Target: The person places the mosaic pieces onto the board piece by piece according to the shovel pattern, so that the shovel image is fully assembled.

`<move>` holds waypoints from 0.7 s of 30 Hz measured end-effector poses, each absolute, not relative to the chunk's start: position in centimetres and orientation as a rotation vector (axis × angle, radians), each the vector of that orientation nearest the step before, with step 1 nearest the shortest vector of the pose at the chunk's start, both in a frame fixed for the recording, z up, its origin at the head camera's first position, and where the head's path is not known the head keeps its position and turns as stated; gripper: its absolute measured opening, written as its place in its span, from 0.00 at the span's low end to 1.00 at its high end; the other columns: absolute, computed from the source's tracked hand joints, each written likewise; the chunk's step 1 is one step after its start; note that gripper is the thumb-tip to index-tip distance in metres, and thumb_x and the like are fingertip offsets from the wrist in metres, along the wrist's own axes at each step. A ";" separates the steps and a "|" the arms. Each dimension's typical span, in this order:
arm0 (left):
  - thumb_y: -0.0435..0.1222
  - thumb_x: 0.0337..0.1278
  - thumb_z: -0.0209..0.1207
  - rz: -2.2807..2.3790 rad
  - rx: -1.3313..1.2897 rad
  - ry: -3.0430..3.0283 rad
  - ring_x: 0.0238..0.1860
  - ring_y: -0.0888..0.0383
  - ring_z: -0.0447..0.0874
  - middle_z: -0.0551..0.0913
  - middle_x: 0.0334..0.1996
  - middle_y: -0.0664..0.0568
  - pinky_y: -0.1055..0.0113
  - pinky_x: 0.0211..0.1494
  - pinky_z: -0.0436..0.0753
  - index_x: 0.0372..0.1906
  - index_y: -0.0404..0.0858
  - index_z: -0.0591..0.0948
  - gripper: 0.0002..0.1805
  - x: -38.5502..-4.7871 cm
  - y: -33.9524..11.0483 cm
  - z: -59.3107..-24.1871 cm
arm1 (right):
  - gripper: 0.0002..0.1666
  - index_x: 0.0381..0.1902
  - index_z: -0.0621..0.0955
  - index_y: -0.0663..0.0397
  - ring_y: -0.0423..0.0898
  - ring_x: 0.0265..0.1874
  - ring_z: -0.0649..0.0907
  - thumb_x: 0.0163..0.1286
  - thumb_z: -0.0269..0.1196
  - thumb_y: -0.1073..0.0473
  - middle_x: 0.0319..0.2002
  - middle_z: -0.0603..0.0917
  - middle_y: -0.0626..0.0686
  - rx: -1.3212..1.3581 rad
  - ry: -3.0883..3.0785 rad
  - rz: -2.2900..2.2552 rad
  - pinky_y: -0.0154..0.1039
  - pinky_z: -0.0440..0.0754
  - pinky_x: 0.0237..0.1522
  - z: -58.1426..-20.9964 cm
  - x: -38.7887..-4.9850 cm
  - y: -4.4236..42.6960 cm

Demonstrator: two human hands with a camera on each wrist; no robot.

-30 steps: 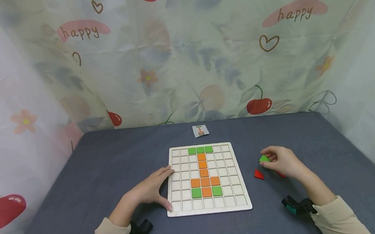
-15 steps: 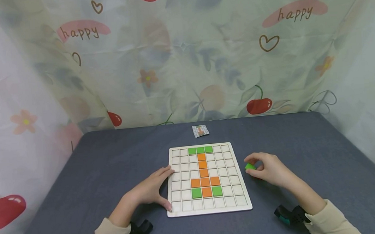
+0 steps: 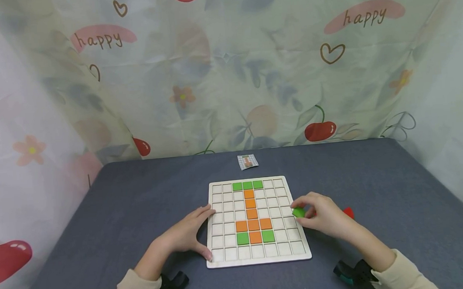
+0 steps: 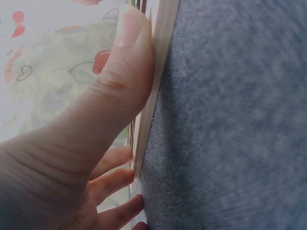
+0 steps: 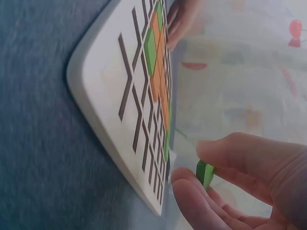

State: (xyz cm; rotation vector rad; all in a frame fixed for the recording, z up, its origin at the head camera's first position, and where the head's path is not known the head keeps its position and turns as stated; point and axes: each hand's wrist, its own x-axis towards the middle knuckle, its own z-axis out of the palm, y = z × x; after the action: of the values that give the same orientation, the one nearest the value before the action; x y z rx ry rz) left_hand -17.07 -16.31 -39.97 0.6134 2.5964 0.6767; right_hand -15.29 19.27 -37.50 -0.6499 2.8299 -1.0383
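A white grid board (image 3: 289, 248) lies on the table with orange and green square tiles set in its cells. My left hand (image 3: 186, 230) rests along the board's left edge, fingers spread, its thumb at the near corner. In the left wrist view the thumb (image 4: 124, 72) lies against the board's pale edge (image 4: 151, 96). Between thumb and fingers my right hand (image 3: 323, 214) pinches a small green tile (image 3: 298, 212) over the board's right edge. The right wrist view shows this green tile (image 5: 205, 174) edge-on, apart from the grid.
Red pieces (image 3: 349, 212) lie on the table, partly hidden behind the right hand. A small printed card (image 3: 247, 161) with a grid pattern lies beyond the board. A patterned curtain (image 3: 228, 75) hangs behind the dark table cloth (image 3: 159, 183).
My right hand has carried the green tile leftward, from near the red pieces to the board's right edge. The left hand and the board have stayed in place.
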 end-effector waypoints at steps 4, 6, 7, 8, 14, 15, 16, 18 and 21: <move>0.53 0.20 0.76 0.677 0.612 2.595 0.73 0.40 0.50 0.53 0.73 0.42 0.43 0.69 0.60 0.70 0.37 0.59 0.63 -17.1 -16.3 -40.0 | 0.17 0.45 0.81 0.59 0.35 0.27 0.80 0.55 0.67 0.67 0.37 0.77 0.54 -0.652 2.785 -1.044 0.27 0.78 0.28 -37.5 -15.0 18.6; 0.53 0.20 0.76 0.678 0.609 2.593 0.73 0.40 0.50 0.53 0.73 0.42 0.43 0.69 0.60 0.70 0.37 0.59 0.63 -17.1 -16.3 -40.0 | 0.18 0.45 0.81 0.58 0.37 0.29 0.81 0.55 0.67 0.67 0.37 0.76 0.54 -0.647 2.765 -1.043 0.26 0.78 0.29 -37.4 -14.8 18.2; 0.53 0.20 0.76 0.679 0.609 2.592 0.73 0.40 0.50 0.53 0.73 0.42 0.43 0.69 0.60 0.70 0.37 0.59 0.63 -17.1 -16.3 -40.0 | 0.18 0.45 0.81 0.58 0.38 0.30 0.81 0.55 0.67 0.67 0.36 0.76 0.54 -0.648 2.756 -1.044 0.26 0.78 0.29 -37.4 -14.8 18.0; 0.53 0.20 0.76 0.680 0.607 2.591 0.73 0.40 0.50 0.53 0.73 0.42 0.43 0.69 0.59 0.70 0.37 0.59 0.63 -17.1 -16.3 -40.0 | 0.18 0.45 0.81 0.57 0.39 0.31 0.81 0.55 0.67 0.67 0.36 0.76 0.54 -0.650 2.748 -1.045 0.26 0.78 0.30 -37.4 -14.7 17.8; 0.53 0.20 0.76 0.678 0.602 2.591 0.73 0.40 0.50 0.53 0.73 0.42 0.43 0.69 0.60 0.70 0.37 0.59 0.63 -17.0 -16.2 -39.8 | 0.18 0.45 0.82 0.53 0.38 0.32 0.78 0.55 0.67 0.67 0.35 0.75 0.51 -0.682 2.723 -1.017 0.26 0.78 0.31 -37.3 -14.3 17.0; 0.53 0.20 0.76 0.677 0.601 2.591 0.73 0.40 0.51 0.53 0.73 0.42 0.43 0.69 0.60 0.70 0.37 0.59 0.63 -17.0 -16.2 -39.7 | 0.18 0.45 0.82 0.52 0.38 0.32 0.78 0.56 0.66 0.67 0.35 0.75 0.51 -0.690 2.715 -1.019 0.26 0.78 0.31 -37.3 -14.3 16.9; 0.53 0.20 0.77 0.677 0.599 2.591 0.73 0.41 0.51 0.53 0.73 0.42 0.43 0.69 0.60 0.70 0.37 0.59 0.63 -17.0 -16.2 -39.7 | 0.18 0.45 0.82 0.52 0.38 0.32 0.79 0.56 0.66 0.67 0.35 0.76 0.51 -0.698 2.706 -1.026 0.26 0.79 0.32 -37.3 -14.2 16.8; 0.52 0.20 0.77 0.675 0.594 2.590 0.73 0.41 0.51 0.53 0.73 0.42 0.44 0.69 0.60 0.70 0.37 0.59 0.63 -16.9 -16.2 -39.6 | 0.18 0.47 0.81 0.53 0.39 0.33 0.79 0.56 0.66 0.67 0.38 0.76 0.52 -0.715 2.684 -1.049 0.26 0.79 0.32 -37.3 -14.0 16.6; 0.53 0.20 0.77 0.672 0.592 2.591 0.73 0.41 0.51 0.53 0.73 0.42 0.44 0.69 0.60 0.70 0.37 0.59 0.63 -16.9 -16.2 -39.6 | 0.20 0.48 0.80 0.55 0.38 0.33 0.80 0.56 0.66 0.68 0.42 0.78 0.54 -0.762 2.666 -1.087 0.25 0.80 0.33 -37.4 -13.8 16.3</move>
State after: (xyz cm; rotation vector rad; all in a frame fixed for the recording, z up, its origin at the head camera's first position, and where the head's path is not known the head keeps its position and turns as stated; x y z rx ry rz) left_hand -16.94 -16.16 -39.61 0.5925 2.5907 0.6716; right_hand -13.77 16.32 -37.38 -0.7617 2.6657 -1.0869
